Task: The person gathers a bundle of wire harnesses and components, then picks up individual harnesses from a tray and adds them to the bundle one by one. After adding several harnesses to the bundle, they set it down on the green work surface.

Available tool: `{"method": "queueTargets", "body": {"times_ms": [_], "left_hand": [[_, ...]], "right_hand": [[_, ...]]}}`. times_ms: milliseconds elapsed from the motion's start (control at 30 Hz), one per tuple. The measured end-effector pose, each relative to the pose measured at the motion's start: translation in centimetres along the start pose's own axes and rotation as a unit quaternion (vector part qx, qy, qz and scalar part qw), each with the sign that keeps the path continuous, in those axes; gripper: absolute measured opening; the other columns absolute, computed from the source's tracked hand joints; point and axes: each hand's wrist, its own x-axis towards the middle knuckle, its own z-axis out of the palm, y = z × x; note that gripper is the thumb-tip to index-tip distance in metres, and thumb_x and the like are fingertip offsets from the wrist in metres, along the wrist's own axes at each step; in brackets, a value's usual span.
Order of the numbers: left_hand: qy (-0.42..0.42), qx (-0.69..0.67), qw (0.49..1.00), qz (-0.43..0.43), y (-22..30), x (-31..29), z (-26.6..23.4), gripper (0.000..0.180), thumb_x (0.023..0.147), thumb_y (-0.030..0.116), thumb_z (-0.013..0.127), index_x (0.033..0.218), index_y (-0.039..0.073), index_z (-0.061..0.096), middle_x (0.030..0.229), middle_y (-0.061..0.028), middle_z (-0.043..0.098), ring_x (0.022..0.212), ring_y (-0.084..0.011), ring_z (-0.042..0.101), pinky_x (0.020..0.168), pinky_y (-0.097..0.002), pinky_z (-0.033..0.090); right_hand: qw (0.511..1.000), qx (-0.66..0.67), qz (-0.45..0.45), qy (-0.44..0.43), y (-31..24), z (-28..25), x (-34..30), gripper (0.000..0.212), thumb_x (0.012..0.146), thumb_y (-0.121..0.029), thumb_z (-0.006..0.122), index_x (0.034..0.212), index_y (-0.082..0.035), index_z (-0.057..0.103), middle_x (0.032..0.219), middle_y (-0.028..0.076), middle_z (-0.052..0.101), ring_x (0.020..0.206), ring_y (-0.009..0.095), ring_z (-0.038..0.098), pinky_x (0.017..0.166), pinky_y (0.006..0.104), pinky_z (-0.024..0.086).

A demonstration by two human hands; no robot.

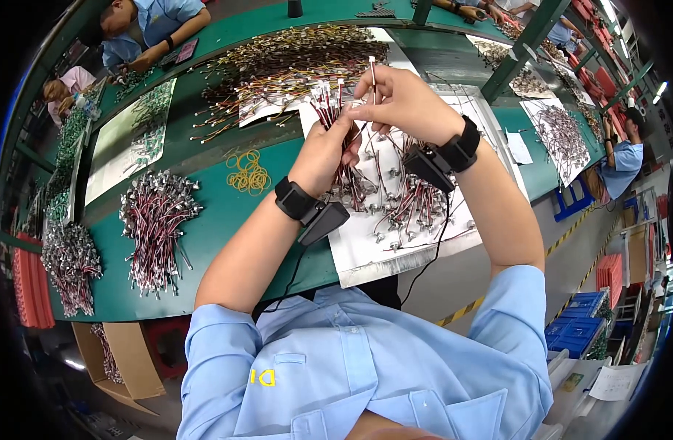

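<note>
Gathered in my left hand (320, 155) is a bundle of wire cables (325, 103), red, black and white, with white connectors standing up at the top. The fingers are closed round it. My right hand (413, 106), just beside it, pinches a single cable (372, 70) upright, its white connector above the fingertips. Below both hands, loose cables (421, 205) with small round metal ends lie spread on a white board (362, 268). Each wrist wears a black strap with a dark box.
Yellow rubber bands (248, 174) lie left of my hands on the green table (219, 202). Farther left are two heaps of cables (159, 220). A big pile of yellow, red and black cables (292, 62) lies beyond. Other people work around; a green post (523, 55) rises at right.
</note>
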Motion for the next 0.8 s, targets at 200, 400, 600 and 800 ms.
{"method": "queueTargets", "body": {"times_ms": [200, 400, 600, 800], "left_hand": [[-0.008, -0.024, 0.999, 0.047, -0.4, 0.1, -0.1, 0.039, 0.097, 0.039, 0.044, 0.091, 0.003, 0.058, 0.068, -0.0006, 0.053, 0.057, -0.009, 0.046, 0.053, -0.0241, 0.04], [-0.049, 0.061, 0.991, 0.107, 0.4, 0.2, 0.0, 0.036, 0.096, 0.035, 0.047, 0.099, 0.0, 0.059, 0.083, -0.0048, 0.062, 0.072, -0.0096, 0.054, 0.063, -0.0233, 0.044], [0.044, 0.066, 0.987, 0.139, 0.0, 0.0, -0.4, 0.033, 0.096, 0.028, 0.047, 0.107, 0.0, 0.059, 0.098, -0.0082, 0.063, 0.088, -0.0132, 0.059, 0.079, -0.0253, 0.047], [-0.02, 0.044, 0.993, 0.104, 1.7, -1.5, -0.3, 0.028, 0.096, 0.026, 0.046, 0.099, 0.001, 0.058, 0.088, -0.0048, 0.061, 0.079, -0.0123, 0.057, 0.082, -0.0265, 0.047]], "right_hand": [[0.999, 0.024, -0.025, 0.027, -0.1, -0.5, 0.4, 0.021, 0.085, -0.015, 0.066, 0.098, -0.001, 0.058, 0.074, 0.002, 0.061, 0.063, 0.006, 0.059, 0.058, 0.019, 0.05], [0.994, 0.054, -0.076, 0.057, 0.2, -1.2, 0.7, 0.019, 0.087, -0.015, 0.064, 0.097, -0.001, 0.057, 0.075, 0.003, 0.062, 0.066, 0.008, 0.062, 0.059, 0.0188, 0.051], [0.996, 0.005, -0.084, 0.004, 0.4, 0.0, 0.8, 0.02, 0.087, -0.019, 0.063, 0.093, -0.001, 0.059, 0.074, 0.002, 0.062, 0.064, 0.008, 0.061, 0.062, 0.0197, 0.05], [0.993, 0.029, -0.108, -0.036, 1.2, 0.0, 0.8, 0.02, 0.087, -0.021, 0.064, 0.091, -0.001, 0.061, 0.074, 0.001, 0.063, 0.063, 0.008, 0.058, 0.061, 0.0216, 0.049]]}}
